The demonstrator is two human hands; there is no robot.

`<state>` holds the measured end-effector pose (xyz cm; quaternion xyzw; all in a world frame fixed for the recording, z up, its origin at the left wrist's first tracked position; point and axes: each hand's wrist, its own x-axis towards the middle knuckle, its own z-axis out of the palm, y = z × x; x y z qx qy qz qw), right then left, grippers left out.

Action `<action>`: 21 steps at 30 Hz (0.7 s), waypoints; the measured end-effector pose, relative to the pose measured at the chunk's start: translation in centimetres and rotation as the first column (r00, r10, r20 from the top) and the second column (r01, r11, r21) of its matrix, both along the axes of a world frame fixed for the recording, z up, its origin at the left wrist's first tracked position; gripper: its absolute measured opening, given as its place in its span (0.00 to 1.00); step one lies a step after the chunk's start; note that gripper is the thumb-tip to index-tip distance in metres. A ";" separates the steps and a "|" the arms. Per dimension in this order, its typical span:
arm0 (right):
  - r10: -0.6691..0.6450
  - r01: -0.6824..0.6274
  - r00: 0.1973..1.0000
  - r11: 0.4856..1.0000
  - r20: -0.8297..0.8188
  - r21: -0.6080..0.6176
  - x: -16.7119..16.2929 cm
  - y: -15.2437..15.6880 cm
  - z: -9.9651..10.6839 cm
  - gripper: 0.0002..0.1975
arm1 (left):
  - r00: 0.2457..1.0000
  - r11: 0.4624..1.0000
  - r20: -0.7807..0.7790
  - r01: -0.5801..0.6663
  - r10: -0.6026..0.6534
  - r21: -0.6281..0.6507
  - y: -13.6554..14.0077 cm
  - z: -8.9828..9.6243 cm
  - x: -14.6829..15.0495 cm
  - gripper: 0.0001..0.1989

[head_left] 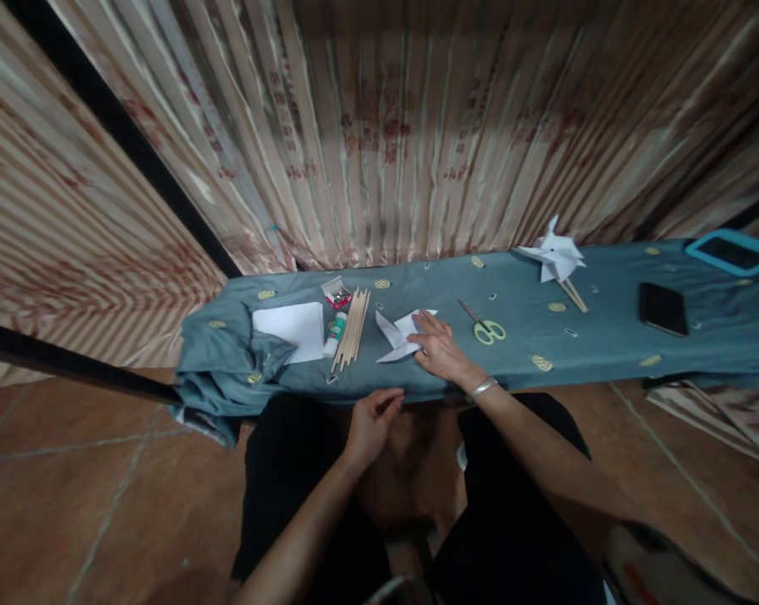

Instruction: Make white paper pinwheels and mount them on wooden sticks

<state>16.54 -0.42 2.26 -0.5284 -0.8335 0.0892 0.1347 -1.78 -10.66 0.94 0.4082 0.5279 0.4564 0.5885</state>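
A white paper pinwheel (392, 334) with folded-up blades lies near the front middle of the cloth-covered surface. My right hand (440, 346) is on its right side, the fingers bent down onto the paper and holding it against the cloth. My left hand (371, 427) hovers in front of the edge, above my lap, apart from the pinwheel. Its fingers are curled, with thumb and forefinger close together; anything small between them cannot be made out. Green-handled scissors (487, 331) lie right of the pinwheel, and a bundle of thin wooden sticks (354, 329) lies left of it.
Beside the sticks are a glue stick (334, 333), a small open box of metal pins or clips (337, 293) and white paper sheets (294, 328). To the right lie a finished-looking pinwheel on sticks (556, 256), a black flat item (662, 308) and a blue-framed tablet (735, 252). Curtains (379, 151) hang behind.
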 end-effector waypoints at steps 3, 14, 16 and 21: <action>-0.022 0.022 0.999 1.000 -0.034 -0.005 -0.3 0.3 0.1 0.18 | 0.980 0.989 0.191 -0.033 0.061 -0.147 0.5 0.1 0.6 0.09; -0.102 0.098 0.984 0.995 -0.149 -0.030 -0.5 0.4 -0.3 0.16 | 0.798 0.893 0.522 -0.043 0.300 -0.447 4.2 2.3 1.9 0.05; -0.120 0.114 0.976 0.993 -0.179 -0.043 -0.5 0.5 -0.4 0.16 | 0.785 0.878 0.529 -0.039 0.322 -0.478 5.1 2.6 2.1 0.11; -0.130 0.117 0.961 0.991 -0.244 -0.066 -0.1 0.8 -0.8 0.18 | 0.772 0.878 0.553 -0.017 0.315 -0.478 7.9 3.0 2.5 0.21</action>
